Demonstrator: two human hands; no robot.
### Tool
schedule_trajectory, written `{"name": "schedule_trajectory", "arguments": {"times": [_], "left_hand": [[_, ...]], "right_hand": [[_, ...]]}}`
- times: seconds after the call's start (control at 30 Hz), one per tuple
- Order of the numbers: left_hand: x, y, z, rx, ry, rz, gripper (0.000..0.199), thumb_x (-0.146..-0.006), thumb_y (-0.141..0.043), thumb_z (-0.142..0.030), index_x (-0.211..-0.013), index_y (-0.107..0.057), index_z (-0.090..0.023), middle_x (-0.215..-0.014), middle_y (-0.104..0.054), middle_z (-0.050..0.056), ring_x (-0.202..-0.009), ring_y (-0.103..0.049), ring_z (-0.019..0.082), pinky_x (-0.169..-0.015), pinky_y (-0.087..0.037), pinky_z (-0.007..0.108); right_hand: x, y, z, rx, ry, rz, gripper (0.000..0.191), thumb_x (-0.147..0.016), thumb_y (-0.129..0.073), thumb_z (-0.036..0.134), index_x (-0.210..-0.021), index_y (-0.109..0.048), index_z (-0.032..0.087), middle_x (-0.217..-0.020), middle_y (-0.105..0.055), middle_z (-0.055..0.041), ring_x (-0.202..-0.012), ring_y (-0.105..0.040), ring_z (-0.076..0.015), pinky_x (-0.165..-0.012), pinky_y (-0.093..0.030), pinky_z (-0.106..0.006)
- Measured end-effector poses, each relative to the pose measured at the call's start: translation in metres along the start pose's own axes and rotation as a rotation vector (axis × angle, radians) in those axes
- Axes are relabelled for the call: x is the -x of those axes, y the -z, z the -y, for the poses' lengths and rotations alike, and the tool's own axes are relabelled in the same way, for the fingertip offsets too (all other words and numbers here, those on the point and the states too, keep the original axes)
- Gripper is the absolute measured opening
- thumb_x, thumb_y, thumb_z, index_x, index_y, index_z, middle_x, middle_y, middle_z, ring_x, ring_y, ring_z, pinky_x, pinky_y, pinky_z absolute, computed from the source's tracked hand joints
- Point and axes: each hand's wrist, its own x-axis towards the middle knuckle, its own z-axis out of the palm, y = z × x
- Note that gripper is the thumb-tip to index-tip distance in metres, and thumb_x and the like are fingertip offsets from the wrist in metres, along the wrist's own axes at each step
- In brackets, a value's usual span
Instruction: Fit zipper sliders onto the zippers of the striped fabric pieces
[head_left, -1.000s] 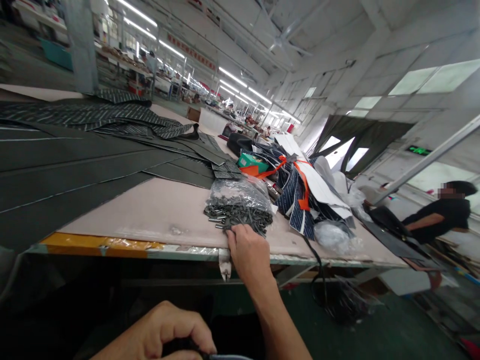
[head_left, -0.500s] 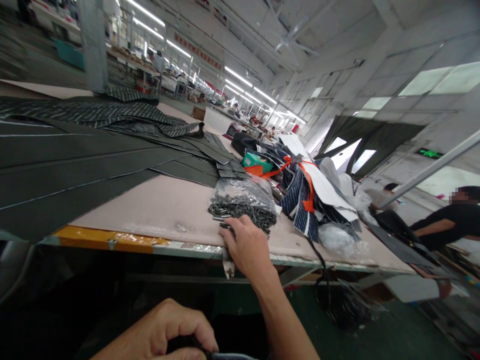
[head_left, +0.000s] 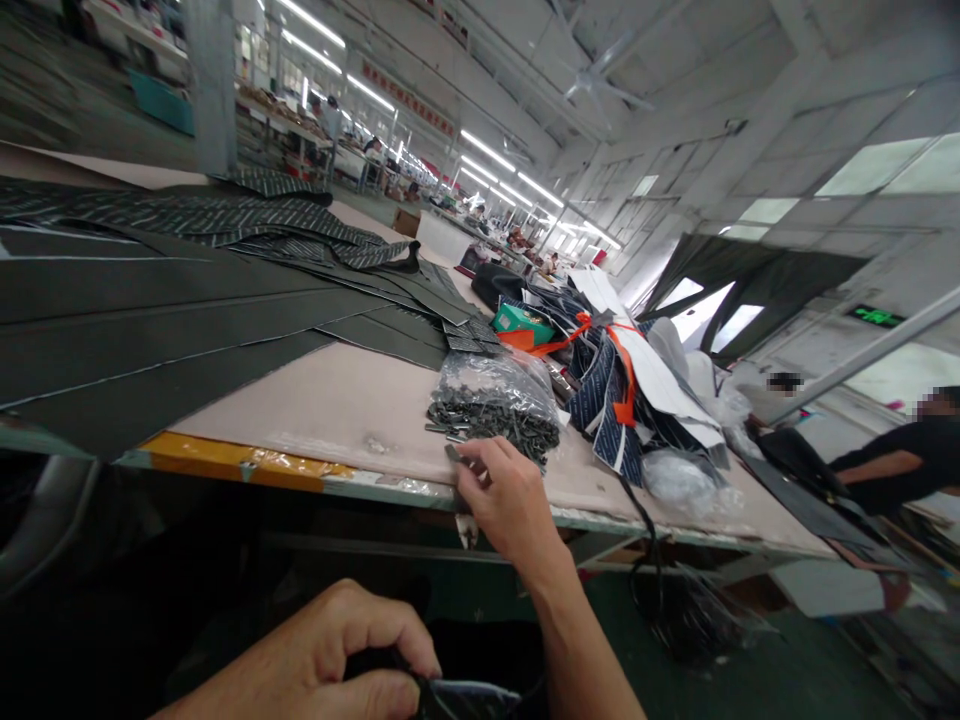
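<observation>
My right hand (head_left: 506,500) is over the front edge of the table, thumb and fingers closed on a small, dark, flat strip (head_left: 454,453) that pokes out at the fingertips. Just beyond it lies a clear plastic bag (head_left: 495,385) full of similar small dark pieces (head_left: 491,420), some spilling from its open side. Low in the view, my left hand (head_left: 337,650) pinches a dark fabric piece (head_left: 469,697) with a pale edge between thumb and bent forefinger. Most of that fabric is cut off by the bottom of the view.
Large dark green sheets (head_left: 187,320) cover the table's left side, with patterned strips (head_left: 262,225) behind. Right of the bag lie a green box (head_left: 523,325), navy patterned pieces with orange ties (head_left: 622,410) and crumpled plastic (head_left: 682,480). A person in black (head_left: 900,455) is at far right.
My right hand has drawn back slightly from the bag's opening with a small dark strip between its fingers. More of the left hand's fabric shows. The view has shifted a little.
</observation>
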Motion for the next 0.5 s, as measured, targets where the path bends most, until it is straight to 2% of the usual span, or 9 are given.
{"name": "schedule_trajectory", "arguments": {"times": [0.07, 0.17, 0.27, 0.5], "left_hand": [[0.0, -0.001, 0.007, 0.004, -0.024, -0.022, 0.018, -0.074, -0.071, -0.026, -0.085, -0.084, -0.031, -0.093, -0.081, -0.003, -0.095, -0.07, 0.024, -0.086, -0.054, 0.026], [0.001, -0.002, 0.016, 0.001, -0.055, -0.049, 0.015, -0.076, -0.072, -0.03, -0.085, -0.084, -0.031, -0.089, -0.082, -0.003, -0.091, -0.071, 0.023, -0.084, -0.055, 0.025], [0.002, -0.004, 0.02, -0.013, -0.061, -0.066, 0.014, -0.076, -0.073, -0.033, -0.084, -0.084, -0.032, -0.087, -0.082, -0.003, -0.088, -0.072, 0.022, -0.084, -0.055, 0.024], [0.003, -0.006, 0.015, -0.035, -0.014, -0.084, 0.016, -0.073, -0.073, -0.031, -0.082, -0.085, -0.035, -0.086, -0.082, -0.004, -0.09, -0.072, 0.023, -0.084, -0.053, 0.024]], "right_hand": [[0.013, 0.008, 0.0, -0.166, 0.01, -0.092, 0.014, -0.09, -0.066, 0.01, -0.099, -0.073, 0.018, -0.086, -0.07, -0.003, -0.07, -0.066, -0.0144, -0.07, -0.053, -0.025], [0.034, 0.018, 0.006, -0.283, 0.04, -0.17, 0.013, -0.091, -0.066, 0.011, -0.098, -0.072, 0.02, -0.084, -0.069, -0.0021, -0.071, -0.065, -0.0148, -0.069, -0.053, -0.026], [0.055, 0.024, 0.014, -0.343, 0.055, -0.195, 0.016, -0.089, -0.067, 0.007, -0.097, -0.07, 0.021, -0.085, -0.07, -0.0013, -0.076, -0.066, -0.015, -0.071, -0.054, -0.026], [0.089, 0.026, 0.023, -0.401, -0.017, -0.229, 0.024, -0.086, -0.069, 0.004, -0.099, -0.069, 0.024, -0.089, -0.073, -0.0004, -0.08, -0.07, -0.0156, -0.074, -0.056, -0.025]]}}
